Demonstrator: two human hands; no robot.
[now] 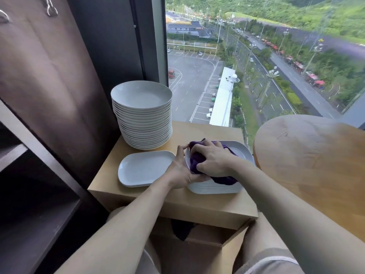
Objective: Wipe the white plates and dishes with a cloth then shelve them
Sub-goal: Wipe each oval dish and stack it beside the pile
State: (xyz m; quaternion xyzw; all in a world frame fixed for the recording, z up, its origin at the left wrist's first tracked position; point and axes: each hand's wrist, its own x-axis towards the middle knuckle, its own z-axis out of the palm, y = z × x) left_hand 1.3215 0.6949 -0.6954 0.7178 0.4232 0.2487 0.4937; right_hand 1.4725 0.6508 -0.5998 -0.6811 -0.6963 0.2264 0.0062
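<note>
Fingers of the right hand (213,159) are curled down and bunched on a crumpled purple cloth (225,179), pressing it into the top dish of a stack of white rectangular dishes (215,189) at the near right corner of the pale wooden side table (177,206). The left hand (181,172) steadies that stack at its left rim, fingers together and reaching up along the edge, thumb tucked low against the dish beside the cloth. Just left of it, along the near edge, lies a single white rectangular dish (146,169), apart from both hands. A tall stack of round white plates (143,123) stands at the far left corner, by the window (256,56). A round wooden tabletop (308,155) sits to the right, dark wooden shelving (29,175) to the left.
</note>
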